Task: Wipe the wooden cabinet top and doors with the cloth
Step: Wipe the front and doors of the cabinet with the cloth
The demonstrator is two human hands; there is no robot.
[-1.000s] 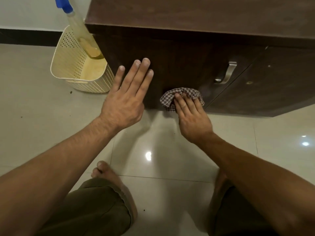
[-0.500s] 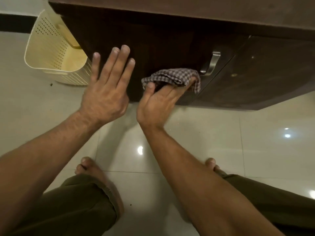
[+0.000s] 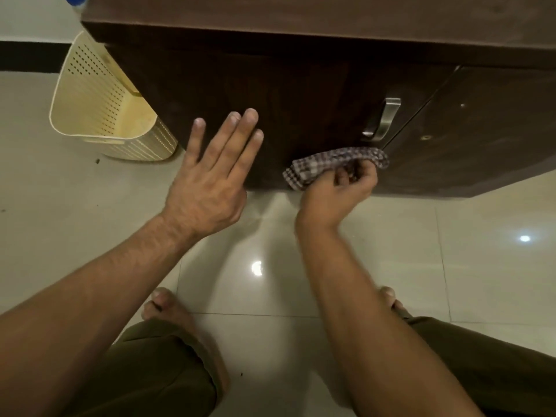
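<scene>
The checked cloth point(image 3: 331, 164) is bunched in the right hand point(image 3: 337, 194), whose fingers curl round it low against the left door point(image 3: 270, 100) of the dark wooden cabinet point(image 3: 496, 164), just below the metal handle point(image 3: 382, 120) and close to the door's bottom edge. It looks thin, soft and very light, so it should fold and crumple wherever it is squeezed; one loose end hangs out to the left of the fist and could drag or slip free. Gathering it into a pad under the palm and fingers would probably give a broader, firmer wiping face than the present clenched hold, which presses only a narrow roll to the wood. The left hand point(image 3: 210, 179) holds nothing, its fingers straight and spread over the lower left of the same door; whether it truly touches the wood I cannot tell. The door itself is stiff and smooth, likely slick under a dry cloth, so steady pressure matters more than strength. The cabinet top point(image 3: 301, 13) runs along the upper edge of the view. A cream perforated basket point(image 3: 99, 109) stands on the tiled floor point(image 3: 391, 251) beside the cabinet's left corner.
</scene>
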